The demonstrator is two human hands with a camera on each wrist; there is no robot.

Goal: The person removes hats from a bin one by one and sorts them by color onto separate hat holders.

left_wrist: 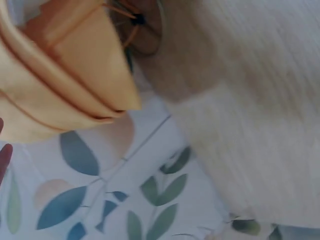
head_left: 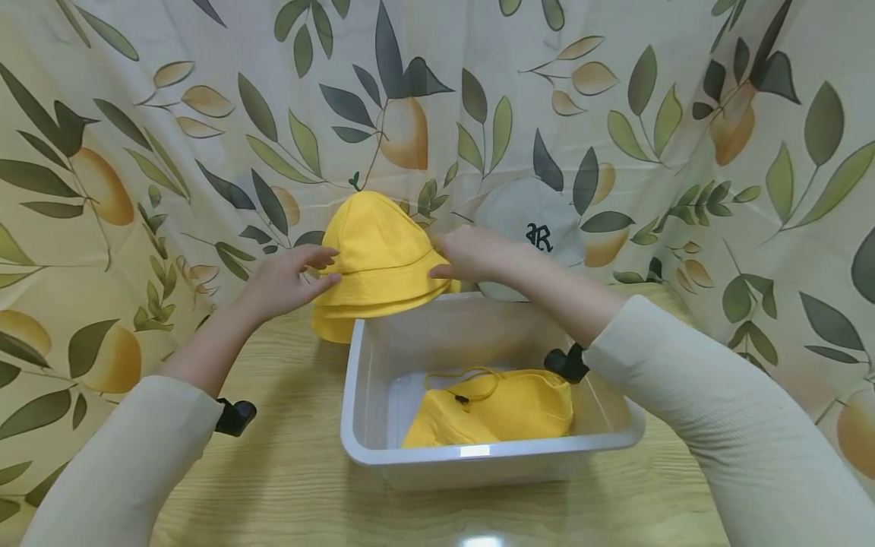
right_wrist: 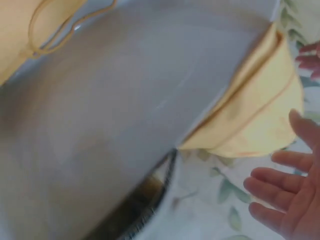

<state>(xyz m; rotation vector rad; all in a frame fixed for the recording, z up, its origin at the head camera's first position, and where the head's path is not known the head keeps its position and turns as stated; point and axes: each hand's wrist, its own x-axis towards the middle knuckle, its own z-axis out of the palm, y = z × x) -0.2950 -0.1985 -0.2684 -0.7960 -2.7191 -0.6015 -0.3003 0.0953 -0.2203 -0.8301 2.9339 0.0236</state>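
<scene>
Yellow bucket hats (head_left: 379,235), nested with several brims showing, stand upright behind the bin's left back corner; a small green sprout (head_left: 355,181) tops them. Beside their left side is my left hand (head_left: 290,277), thumb and fingers apart and fingertips right at the hat. On the other side my right hand (head_left: 475,254) reaches toward the brim. The right wrist view shows this right hand (right_wrist: 295,187) with its fingers spread and nothing held. Only fingertips (left_wrist: 5,155) of the left hand show in the left wrist view, near the yellow fabric (left_wrist: 65,95).
A white plastic bin (head_left: 492,456) stands on the wooden table (head_left: 273,471), holding a yellow hat (head_left: 492,410) with a cord. A pale cap (head_left: 506,213) with a black letter sits behind it, partly hidden by my right arm. A leaf-patterned curtain (head_left: 437,68) closes the back.
</scene>
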